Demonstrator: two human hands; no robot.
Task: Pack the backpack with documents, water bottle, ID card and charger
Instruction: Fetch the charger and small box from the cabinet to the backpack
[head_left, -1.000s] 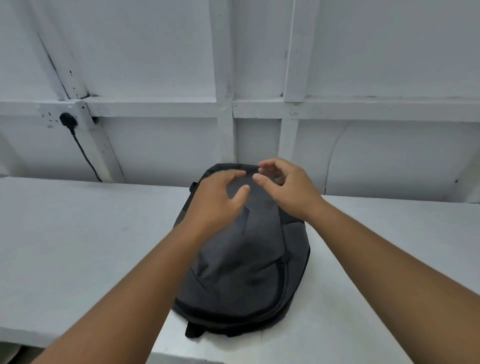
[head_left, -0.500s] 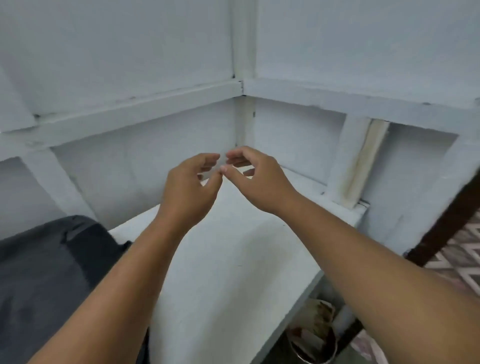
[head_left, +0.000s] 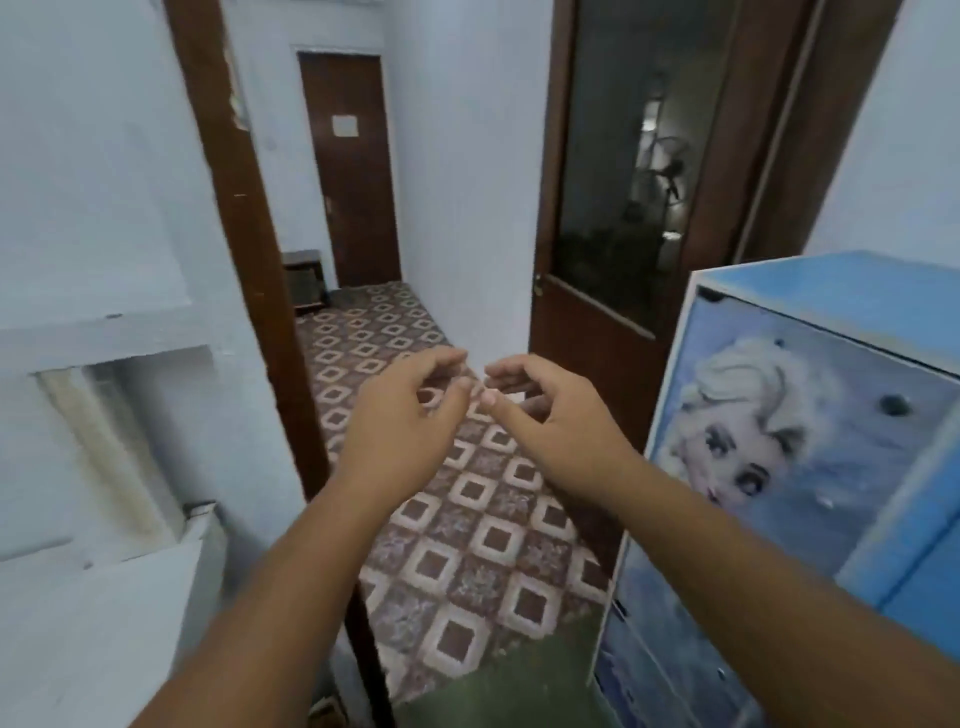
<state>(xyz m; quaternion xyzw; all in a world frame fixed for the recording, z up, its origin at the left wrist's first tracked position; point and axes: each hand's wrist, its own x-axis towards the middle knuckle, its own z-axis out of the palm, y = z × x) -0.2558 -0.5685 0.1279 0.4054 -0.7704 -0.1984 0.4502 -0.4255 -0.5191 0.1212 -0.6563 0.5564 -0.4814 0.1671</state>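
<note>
My left hand (head_left: 402, 421) and my right hand (head_left: 540, 415) are held up in front of me at chest height, thumbs nearly touching, fingers curled and apart. Neither hand holds anything. Both hover in the air over a patterned floor, facing a doorway. The backpack, the documents, the water bottle, the ID card and the charger are all out of view.
A brown door frame (head_left: 244, 249) stands left of my hands, with the white shelf's end (head_left: 130, 582) below it. A blue cartoon-printed cabinet (head_left: 810, 467) stands close on the right. A patterned tile floor (head_left: 467, 519) runs through the doorway to a far brown door (head_left: 350, 166). A glass-panelled door (head_left: 613, 208) stands open.
My view has swung right, from the grey backpack on the white shelf, past the shelf's corner, to the doorway. Both hands kept the same empty raised pose.
</note>
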